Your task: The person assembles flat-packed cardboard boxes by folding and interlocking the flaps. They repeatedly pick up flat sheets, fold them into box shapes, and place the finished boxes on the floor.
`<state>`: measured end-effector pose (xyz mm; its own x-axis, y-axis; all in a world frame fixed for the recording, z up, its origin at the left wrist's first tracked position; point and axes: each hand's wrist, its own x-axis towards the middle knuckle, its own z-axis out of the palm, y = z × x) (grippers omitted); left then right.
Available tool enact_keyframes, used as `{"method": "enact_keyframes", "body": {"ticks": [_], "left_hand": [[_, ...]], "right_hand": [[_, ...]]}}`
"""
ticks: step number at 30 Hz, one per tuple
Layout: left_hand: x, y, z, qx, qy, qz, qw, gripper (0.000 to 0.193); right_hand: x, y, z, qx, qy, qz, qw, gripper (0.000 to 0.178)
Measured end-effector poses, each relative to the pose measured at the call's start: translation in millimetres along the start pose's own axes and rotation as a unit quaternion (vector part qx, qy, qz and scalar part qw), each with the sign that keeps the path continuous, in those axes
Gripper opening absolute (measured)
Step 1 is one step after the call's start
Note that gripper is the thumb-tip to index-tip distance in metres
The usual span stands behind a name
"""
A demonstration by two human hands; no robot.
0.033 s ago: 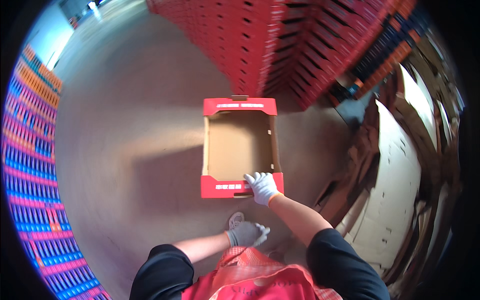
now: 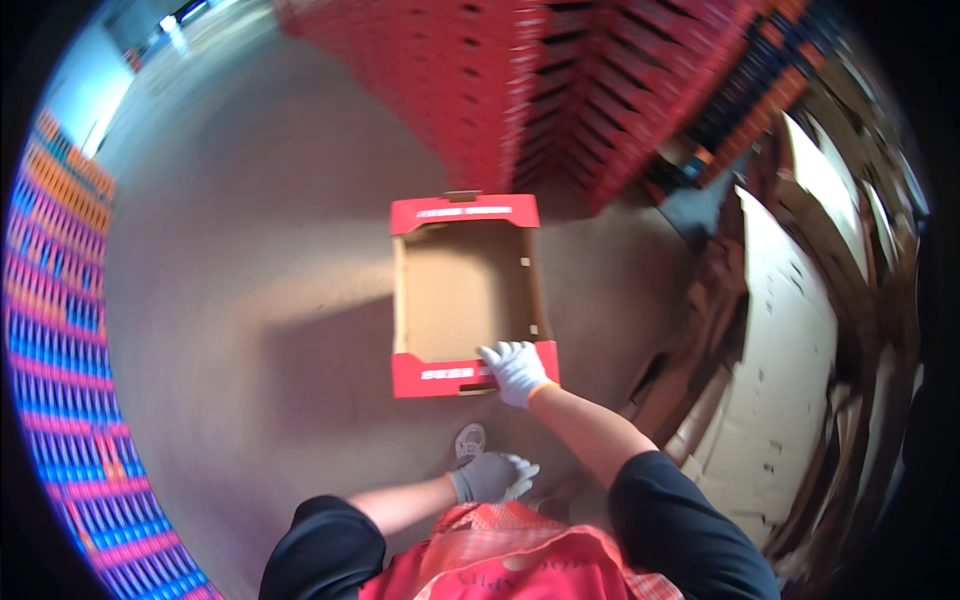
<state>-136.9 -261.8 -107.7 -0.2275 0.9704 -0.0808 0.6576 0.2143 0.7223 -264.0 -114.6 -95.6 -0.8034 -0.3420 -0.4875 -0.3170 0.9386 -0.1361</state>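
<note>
A cardboard box (image 2: 470,290) with red end walls and a bare brown inside is held out in front of me, its open top facing up. At its near right corner my right hand (image 2: 518,374), in a pale glove with an orange cuff, grips the red near wall, fingers over the rim. Close to my waist, my left hand (image 2: 493,476) wears a grey glove and holds nothing that I can see. Its fingers are loosely bent and a little apart, and it does not touch the box.
Tall stacks of red crates (image 2: 480,100) rise beyond the box. Blue, pink and orange crates (image 2: 75,440) line the left side. Flattened cardboard sheets (image 2: 780,370) lean in a heap at the right. A shoe (image 2: 470,440) shows on the grey floor (image 2: 230,230).
The box and my right hand appear slightly farther left, and the crate stacks and cardboard heap shift left in view too. My right hand keeps its grip.
</note>
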Motion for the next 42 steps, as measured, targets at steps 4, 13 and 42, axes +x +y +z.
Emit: {"method": "enact_keyframes", "body": {"ticks": [4, 13, 42], "left_hand": [[8, 41, 30, 0.022, 0.240, 0.002, 0.971, 0.022], [217, 108, -21, 0.068, 0.269, 0.081, 0.957, 0.066], [418, 170, -64, -0.680, 0.038, -0.218, 0.699, 0.075]], "right_hand": [[-66, 5, -4, 0.207, 0.307, -0.100, 0.924, 0.062], [-407, 170, 45, 0.378, 0.574, 0.243, 0.684, 0.014], [-716, 279, 175, 0.305, 0.359, 0.578, 0.666, 0.082]]}}
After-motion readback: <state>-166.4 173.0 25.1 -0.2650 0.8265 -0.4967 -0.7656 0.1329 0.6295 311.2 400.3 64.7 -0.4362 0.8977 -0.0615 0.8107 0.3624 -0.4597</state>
